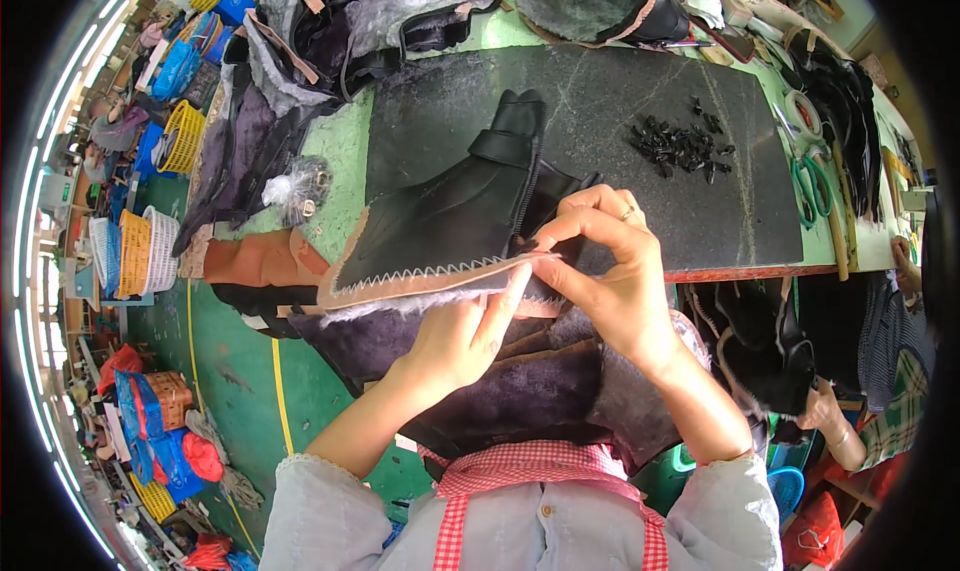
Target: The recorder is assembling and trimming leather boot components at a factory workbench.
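Right of the boot [430, 226], the slab [590, 101] leaves room to pass, up to some black bits [675, 149]; left of the boot, a bag [298, 193] obstructs.

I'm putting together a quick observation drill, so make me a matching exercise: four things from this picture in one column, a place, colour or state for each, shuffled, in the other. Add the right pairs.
Things:
1. Boot
2. Scissors
3. Small black pieces
4. Apron

Descriptions:
A. In a loose heap on the dark board
B. Red-and-white checked
C. Pinched at its edge by the right hand
D. Green-handled, just right of the dark board

Right pairs: 1-C, 2-D, 3-A, 4-B
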`<move>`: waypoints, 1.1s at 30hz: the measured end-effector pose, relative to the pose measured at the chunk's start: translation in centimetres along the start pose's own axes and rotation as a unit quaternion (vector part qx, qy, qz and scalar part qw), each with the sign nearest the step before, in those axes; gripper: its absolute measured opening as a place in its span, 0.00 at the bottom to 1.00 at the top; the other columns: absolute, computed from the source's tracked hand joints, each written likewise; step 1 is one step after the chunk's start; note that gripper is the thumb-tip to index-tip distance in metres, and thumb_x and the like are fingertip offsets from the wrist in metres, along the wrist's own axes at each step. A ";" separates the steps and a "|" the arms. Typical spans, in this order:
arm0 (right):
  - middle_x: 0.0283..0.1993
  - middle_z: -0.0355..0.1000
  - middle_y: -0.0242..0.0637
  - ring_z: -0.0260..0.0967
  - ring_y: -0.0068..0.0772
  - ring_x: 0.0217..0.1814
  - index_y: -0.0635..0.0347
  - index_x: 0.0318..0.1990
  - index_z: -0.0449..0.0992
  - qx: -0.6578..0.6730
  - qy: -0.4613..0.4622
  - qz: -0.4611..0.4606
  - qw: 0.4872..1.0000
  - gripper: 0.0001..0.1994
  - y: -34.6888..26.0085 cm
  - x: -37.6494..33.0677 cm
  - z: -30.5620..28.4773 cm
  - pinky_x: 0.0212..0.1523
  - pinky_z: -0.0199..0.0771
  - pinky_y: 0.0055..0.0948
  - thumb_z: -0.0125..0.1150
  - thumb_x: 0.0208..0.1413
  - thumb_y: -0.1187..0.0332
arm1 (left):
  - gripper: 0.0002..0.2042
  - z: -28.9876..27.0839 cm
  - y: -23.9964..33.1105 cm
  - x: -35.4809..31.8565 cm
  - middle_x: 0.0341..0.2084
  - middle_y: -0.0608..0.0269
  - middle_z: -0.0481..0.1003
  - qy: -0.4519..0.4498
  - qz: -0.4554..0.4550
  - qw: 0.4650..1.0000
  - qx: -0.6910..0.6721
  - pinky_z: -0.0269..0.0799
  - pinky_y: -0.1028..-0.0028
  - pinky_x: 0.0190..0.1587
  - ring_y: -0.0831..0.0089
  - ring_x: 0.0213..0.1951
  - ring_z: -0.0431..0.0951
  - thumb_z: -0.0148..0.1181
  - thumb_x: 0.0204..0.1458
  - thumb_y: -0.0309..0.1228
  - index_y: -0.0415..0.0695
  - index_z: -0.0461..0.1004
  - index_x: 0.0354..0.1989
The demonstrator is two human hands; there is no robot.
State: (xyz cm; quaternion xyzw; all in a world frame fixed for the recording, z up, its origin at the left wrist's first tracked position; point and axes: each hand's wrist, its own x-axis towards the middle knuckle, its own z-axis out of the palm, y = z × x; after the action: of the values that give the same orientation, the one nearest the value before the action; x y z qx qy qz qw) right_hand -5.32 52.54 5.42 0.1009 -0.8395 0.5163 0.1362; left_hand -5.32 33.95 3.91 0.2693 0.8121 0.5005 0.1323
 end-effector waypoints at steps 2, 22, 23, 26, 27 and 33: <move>0.35 0.70 0.29 0.62 0.33 0.43 0.50 0.33 0.80 0.000 0.013 -0.021 1.000 0.10 -0.3 0.0 0.1 0.52 0.55 0.34 0.72 0.39 0.69 | 0.20 -0.4 0.7 -0.4 0.35 0.49 0.78 0.004 -0.049 0.999 0.001 0.78 0.71 0.33 0.62 0.35 0.83 0.33 0.67 0.35 0.31 0.65 0.53; 0.40 0.72 0.34 0.68 0.28 0.47 0.61 0.31 0.78 0.097 0.004 -0.056 0.994 0.07 1.4 1.9 -0.3 0.54 0.63 0.29 0.70 0.45 0.74 | 0.15 1.1 1.3 -0.3 0.40 0.55 0.77 0.127 -0.015 0.958 -0.257 0.74 0.76 0.38 0.73 0.38 0.79 0.51 0.62 0.29 0.35 0.68 0.54; 0.40 0.72 0.35 0.70 0.31 0.45 0.61 0.31 0.76 0.036 0.011 -0.084 0.996 0.07 1.3 1.5 -0.4 0.52 0.66 0.30 0.70 0.45 0.75 | 0.14 0.4 0.9 -0.4 0.43 0.56 0.77 0.130 -0.004 0.989 -0.068 0.74 0.73 0.47 0.71 0.47 0.77 0.53 0.61 0.27 0.35 0.71 0.53; 0.37 0.72 0.36 0.71 0.36 0.41 0.60 0.32 0.76 0.002 0.082 -0.086 0.993 0.09 1.0 0.2 -0.2 0.44 0.71 0.32 0.70 0.44 0.72 | 0.14 0.1 -0.1 -1.3 0.45 0.57 0.76 0.086 -0.083 0.970 -0.213 0.72 0.72 0.50 0.72 0.47 0.76 0.55 0.59 0.26 0.36 0.72 0.53; 0.35 0.72 0.36 0.73 0.38 0.38 0.60 0.32 0.75 -0.009 0.089 -0.088 0.992 0.09 0.8 -0.1 -0.2 0.40 0.73 0.32 0.70 0.44 0.73 | 0.15 0.1 -0.6 -1.4 0.46 0.56 0.76 0.065 -0.092 0.966 -0.233 0.72 0.72 0.50 0.71 0.48 0.76 0.55 0.60 0.26 0.36 0.72 0.54; 0.36 0.73 0.34 0.71 0.35 0.43 0.59 0.32 0.76 -0.031 0.016 -0.103 0.994 0.08 0.9 -0.6 -0.8 0.46 0.68 0.32 0.70 0.44 0.72 | 0.16 0.9 -3.2 -1.7 0.47 0.54 0.75 0.054 0.082 0.990 -0.099 0.74 0.65 0.46 0.62 0.45 0.78 0.48 0.64 0.32 0.38 0.70 0.56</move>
State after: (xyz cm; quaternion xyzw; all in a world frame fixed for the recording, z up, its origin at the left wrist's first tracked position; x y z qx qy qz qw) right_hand -4.92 53.64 4.84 0.1743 -0.8381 0.4746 0.2049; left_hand -4.51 32.51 0.60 0.2935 0.7392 0.6017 0.0731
